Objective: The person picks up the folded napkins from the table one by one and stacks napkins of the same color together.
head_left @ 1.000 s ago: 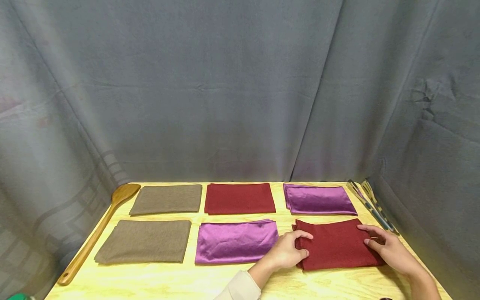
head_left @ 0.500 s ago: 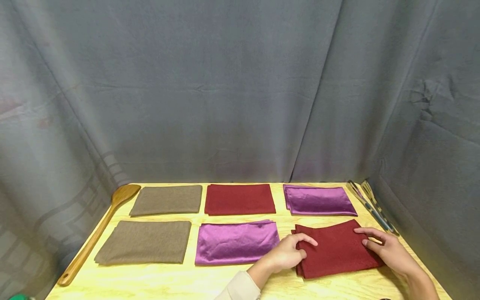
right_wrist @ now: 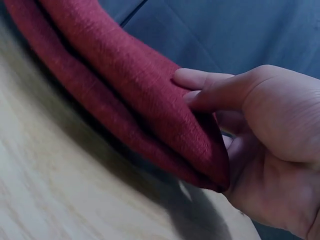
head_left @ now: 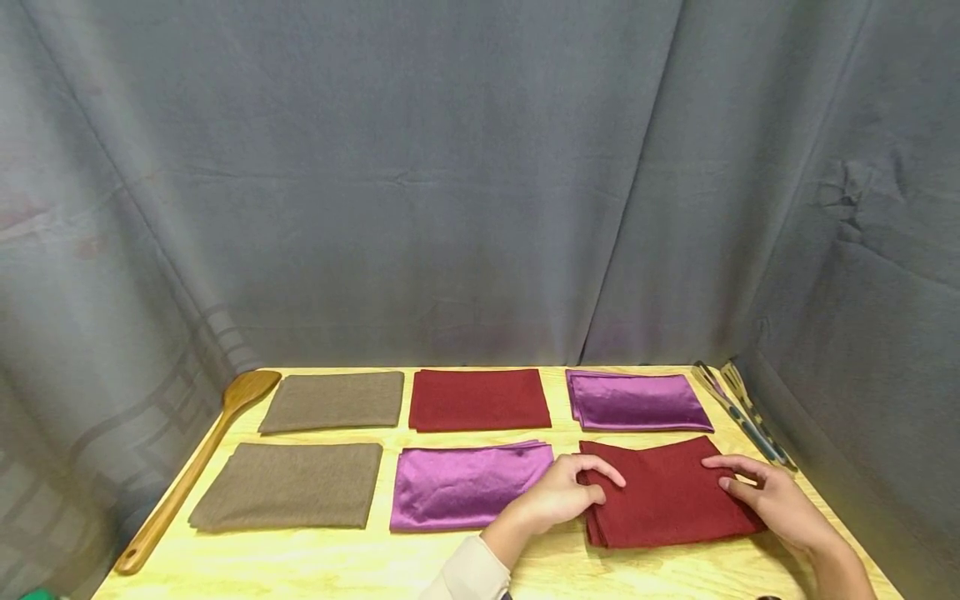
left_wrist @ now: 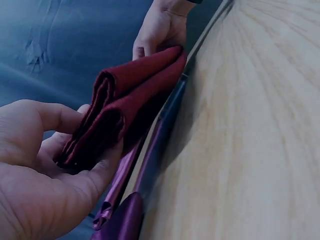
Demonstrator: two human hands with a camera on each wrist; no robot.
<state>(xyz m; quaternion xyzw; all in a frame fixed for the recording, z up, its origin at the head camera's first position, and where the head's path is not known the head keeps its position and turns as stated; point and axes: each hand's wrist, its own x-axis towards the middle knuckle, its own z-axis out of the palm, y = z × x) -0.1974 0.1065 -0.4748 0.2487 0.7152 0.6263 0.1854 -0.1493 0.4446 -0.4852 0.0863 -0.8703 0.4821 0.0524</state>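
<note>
A folded dark red cloth (head_left: 663, 493) at the front right is held between both hands. My left hand (head_left: 557, 495) grips its left end, where the stacked folds show in the left wrist view, fingers on one side and thumb on the other. On the opposite end, my right hand (head_left: 776, 502) pinches the cloth between thumb and fingers. The cloth's near edge stands a little above the wooden tabletop (right_wrist: 60, 175) in the right wrist view, with a shadow underneath. Beside my left hand lies a folded shiny purple cloth (head_left: 468, 487).
Behind lie another dark red cloth (head_left: 480, 400) and a second purple cloth (head_left: 641, 402), both folded. Two folded brown cloths, one in front (head_left: 288, 485), lie left. A wooden spoon (head_left: 183, 479) lines the left edge; kitchen utensils (head_left: 738, 408) lie at the right. Grey curtains (head_left: 450, 183) enclose the table.
The held red cloth's left end came toward the viewer, then shifted left and slightly back. Both hands moved a little left with it. Everything else stayed in place.
</note>
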